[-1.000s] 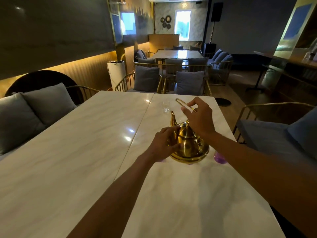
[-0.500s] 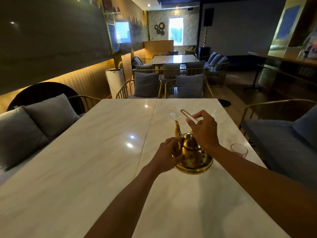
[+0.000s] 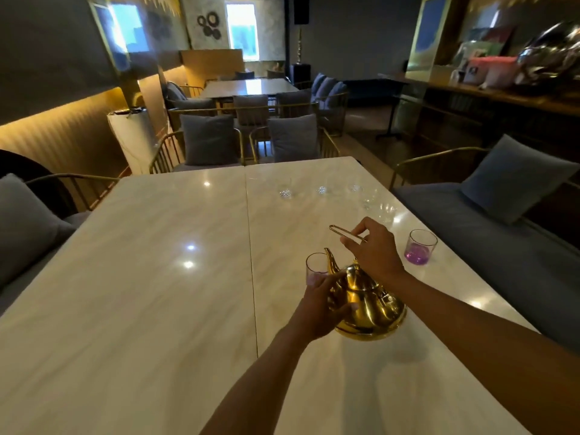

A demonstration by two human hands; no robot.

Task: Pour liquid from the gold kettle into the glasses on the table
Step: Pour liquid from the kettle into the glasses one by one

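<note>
Kettle held in both hands, spout tipped toward the nearest glass.

Just right of the frame's centre, the right hand (image 3: 372, 251) is closed on the thin handle (image 3: 345, 232) of the gold kettle (image 3: 365, 304). The left hand (image 3: 324, 304) lies against the kettle's left side with its fingers spread on the metal, probably to steady the body and control the tilt. The kettle hangs below the right hand's grip and seems lifted off the marble table (image 3: 157, 277), its spout (image 3: 331, 262) pointing up-frame beside a glass (image 3: 315, 268) with a faint pink tint at its bottom. A second glass (image 3: 420, 247), to the right, holds purple liquid. Clear empty glasses (image 3: 320, 189) stand farther up the frame, likely the ones left to fill.
</note>
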